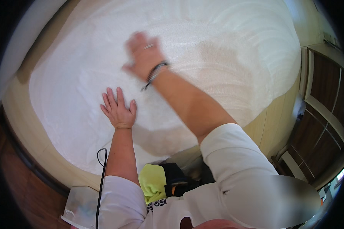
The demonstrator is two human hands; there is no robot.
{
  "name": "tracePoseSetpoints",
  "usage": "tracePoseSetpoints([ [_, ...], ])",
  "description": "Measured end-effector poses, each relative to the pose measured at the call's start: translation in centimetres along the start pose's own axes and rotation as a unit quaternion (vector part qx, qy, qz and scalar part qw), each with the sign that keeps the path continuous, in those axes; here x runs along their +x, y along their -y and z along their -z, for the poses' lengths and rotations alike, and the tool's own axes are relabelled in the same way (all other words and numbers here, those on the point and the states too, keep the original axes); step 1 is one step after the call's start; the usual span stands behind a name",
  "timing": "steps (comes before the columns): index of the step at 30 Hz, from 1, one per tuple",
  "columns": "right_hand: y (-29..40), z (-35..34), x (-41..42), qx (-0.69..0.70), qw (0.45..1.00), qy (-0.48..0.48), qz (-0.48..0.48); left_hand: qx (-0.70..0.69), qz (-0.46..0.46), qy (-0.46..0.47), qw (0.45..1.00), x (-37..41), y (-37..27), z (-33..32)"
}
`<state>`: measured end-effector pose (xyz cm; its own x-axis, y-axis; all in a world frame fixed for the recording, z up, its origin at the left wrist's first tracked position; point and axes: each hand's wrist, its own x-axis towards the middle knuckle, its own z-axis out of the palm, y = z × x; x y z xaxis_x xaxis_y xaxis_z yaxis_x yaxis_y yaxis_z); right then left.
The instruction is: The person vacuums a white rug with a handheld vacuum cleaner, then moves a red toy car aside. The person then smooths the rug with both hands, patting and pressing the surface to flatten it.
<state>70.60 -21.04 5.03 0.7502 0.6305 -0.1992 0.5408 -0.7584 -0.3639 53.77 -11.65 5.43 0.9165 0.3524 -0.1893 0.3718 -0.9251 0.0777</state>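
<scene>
A large white plush rug (172,114), smooth in places and marked with curved brush-like streaks at the right, spreads before me on the light floor. My left hand (119,113) lies palm down on it, left of centre, fingers spread, holding nothing. Farther out, my right hand (146,54) is over the rug with its fingers apart, blurred, wearing a ring and a dark bracelet (154,74). Nothing shows in it; whether its palm touches the pile cannot be told.
Dark wooden panelled furniture (324,77) stands at the right. A translucent plastic box (83,200) is at the lower left, near a black cable (101,183). Yellow-green and black fabric (153,180) lies close to my body. A pale padded edge (25,37) borders the upper left.
</scene>
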Motion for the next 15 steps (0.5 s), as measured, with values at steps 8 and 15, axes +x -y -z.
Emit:
tracePoseSetpoints([
  [8, -17.5, 2.4, -1.7, -0.095, 0.978, -0.148, -0.114, -0.017, -0.014, -0.004, 1.0, 0.0, 0.5, -0.5],
  [15, -24.8, 5.5, -0.2, -0.103, 0.855, -0.149, -0.487, -0.03, -0.001, -0.006, 1.0, 0.0, 0.8, -0.6],
])
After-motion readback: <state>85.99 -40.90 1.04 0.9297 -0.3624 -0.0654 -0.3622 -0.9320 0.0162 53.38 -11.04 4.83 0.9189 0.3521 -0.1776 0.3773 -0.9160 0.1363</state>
